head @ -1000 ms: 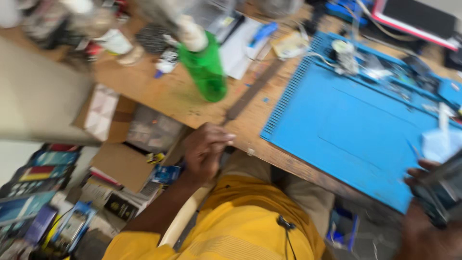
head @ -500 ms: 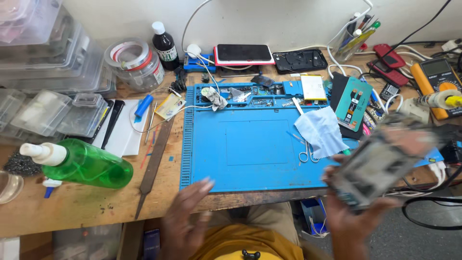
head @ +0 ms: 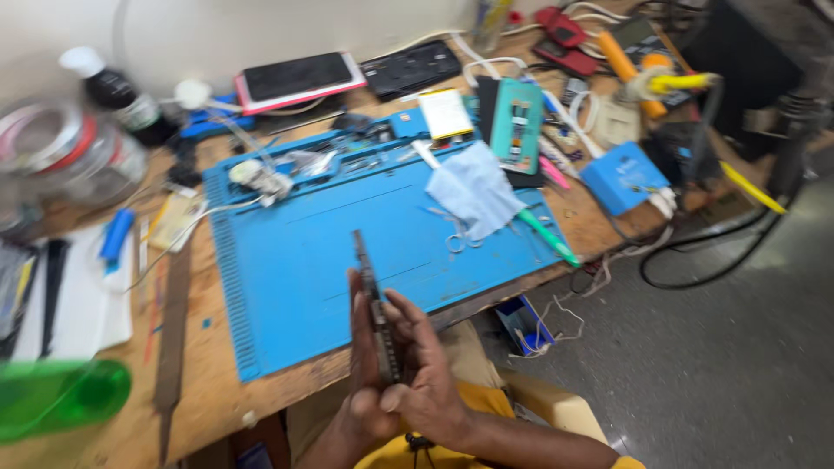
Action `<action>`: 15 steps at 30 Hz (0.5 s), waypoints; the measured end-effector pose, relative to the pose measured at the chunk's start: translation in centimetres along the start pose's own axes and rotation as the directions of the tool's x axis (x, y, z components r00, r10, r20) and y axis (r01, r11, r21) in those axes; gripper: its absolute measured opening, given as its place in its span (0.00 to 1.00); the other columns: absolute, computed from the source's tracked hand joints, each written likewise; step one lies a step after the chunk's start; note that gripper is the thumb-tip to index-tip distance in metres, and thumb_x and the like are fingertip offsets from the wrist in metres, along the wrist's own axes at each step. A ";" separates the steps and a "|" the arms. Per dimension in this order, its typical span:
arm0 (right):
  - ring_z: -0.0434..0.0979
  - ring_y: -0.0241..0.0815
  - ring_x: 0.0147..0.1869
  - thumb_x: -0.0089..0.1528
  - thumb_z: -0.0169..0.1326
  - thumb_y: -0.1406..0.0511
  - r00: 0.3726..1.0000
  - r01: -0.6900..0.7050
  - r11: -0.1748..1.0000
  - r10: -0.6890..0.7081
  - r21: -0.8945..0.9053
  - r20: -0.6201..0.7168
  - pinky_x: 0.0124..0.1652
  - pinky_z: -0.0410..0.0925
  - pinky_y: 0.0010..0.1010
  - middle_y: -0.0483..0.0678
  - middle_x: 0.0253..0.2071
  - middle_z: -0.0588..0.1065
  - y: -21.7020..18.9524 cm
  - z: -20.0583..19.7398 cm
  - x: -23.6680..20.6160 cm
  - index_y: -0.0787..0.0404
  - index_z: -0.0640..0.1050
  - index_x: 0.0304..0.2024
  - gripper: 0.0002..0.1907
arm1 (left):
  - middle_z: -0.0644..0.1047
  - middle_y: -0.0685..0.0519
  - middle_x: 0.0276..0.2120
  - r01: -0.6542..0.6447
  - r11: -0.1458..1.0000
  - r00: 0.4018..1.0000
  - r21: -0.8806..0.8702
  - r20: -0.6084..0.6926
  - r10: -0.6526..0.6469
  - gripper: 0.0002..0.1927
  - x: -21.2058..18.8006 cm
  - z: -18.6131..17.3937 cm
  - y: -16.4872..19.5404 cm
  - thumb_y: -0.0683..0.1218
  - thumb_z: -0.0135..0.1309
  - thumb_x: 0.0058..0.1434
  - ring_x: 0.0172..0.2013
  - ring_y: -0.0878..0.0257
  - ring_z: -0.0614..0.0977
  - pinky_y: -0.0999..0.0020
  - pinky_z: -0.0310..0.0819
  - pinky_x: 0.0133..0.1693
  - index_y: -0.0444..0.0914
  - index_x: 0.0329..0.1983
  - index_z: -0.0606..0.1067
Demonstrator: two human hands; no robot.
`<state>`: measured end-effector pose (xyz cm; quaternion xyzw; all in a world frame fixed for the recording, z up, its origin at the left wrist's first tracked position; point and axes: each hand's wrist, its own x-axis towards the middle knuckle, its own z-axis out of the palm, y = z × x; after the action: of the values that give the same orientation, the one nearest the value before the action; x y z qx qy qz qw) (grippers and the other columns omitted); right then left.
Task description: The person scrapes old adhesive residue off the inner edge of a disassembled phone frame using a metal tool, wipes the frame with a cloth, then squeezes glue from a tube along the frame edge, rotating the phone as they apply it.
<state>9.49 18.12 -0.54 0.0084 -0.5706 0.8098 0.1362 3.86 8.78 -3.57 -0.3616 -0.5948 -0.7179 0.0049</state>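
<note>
I hold a dark opened phone (head: pixel 372 287) edge-on between both palms, just above the near edge of the blue work mat (head: pixel 295 252). My left hand (head: pixel 360 365) presses its left side and my right hand (head: pixel 427 373) presses its right side, fingers stretched along it. The phone's faces are hidden because I see only its thin edge. On the mat beyond it lie a light-blue cloth (head: pixel 473 187) and small scissors (head: pixel 452 239).
A green bottle (head: pixel 61 395) lies at the near left beside a long metal file (head: pixel 174 321). Along the back stand a clear tape jar (head: pixel 61 152), a dark bottle (head: pixel 113 91), a red-framed phone (head: pixel 295 78) and a teal phone board (head: pixel 517 117). A blue box (head: pixel 621 174) and cables (head: pixel 695 252) are at right.
My left hand rose from the bench's edge and met the right hand. The phone moved from the far right to the centre and turned edge-on. The view swung right.
</note>
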 end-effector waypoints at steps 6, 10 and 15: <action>0.73 0.51 0.75 0.56 0.70 0.43 0.959 0.250 0.965 -0.257 -0.074 -0.121 0.73 0.66 0.41 0.59 0.71 0.69 -2.2 -2.5 3.6 0.64 0.53 0.76 0.60 | 0.44 0.37 0.81 -0.078 0.964 0.991 0.255 0.128 0.046 0.42 -0.6 -0.6 2.5 0.70 0.23 0.77 0.81 0.41 0.47 0.46 0.43 0.78 0.37 0.81 0.44; 0.78 0.52 0.69 0.62 0.68 0.53 0.887 0.267 0.907 -0.363 -0.325 -0.285 0.70 0.71 0.42 0.61 0.66 0.74 -4.3 -8.4 5.1 0.63 0.56 0.77 0.50 | 0.68 0.41 0.67 0.023 0.923 0.995 0.383 0.083 -0.059 0.28 1.4 -3.8 5.8 0.58 0.37 0.76 0.68 0.47 0.70 0.53 0.66 0.67 0.37 0.72 0.63; 0.78 0.41 0.58 0.68 0.59 0.62 0.766 0.348 0.820 -0.528 -0.454 -0.366 0.58 0.74 0.33 0.53 0.57 0.73 -8.4 -17.4 9.6 0.64 0.56 0.77 0.40 | 0.83 0.50 0.44 -0.074 0.911 0.978 0.406 0.208 -0.013 0.14 10.9 -3.3 4.8 0.41 0.57 0.67 0.40 0.58 0.85 0.63 0.79 0.42 0.37 0.56 0.77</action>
<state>4.66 38.82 2.73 -0.0807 -0.6388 0.6117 0.4596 -3.82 9.14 6.18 -0.4339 -0.7242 -0.5350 0.0305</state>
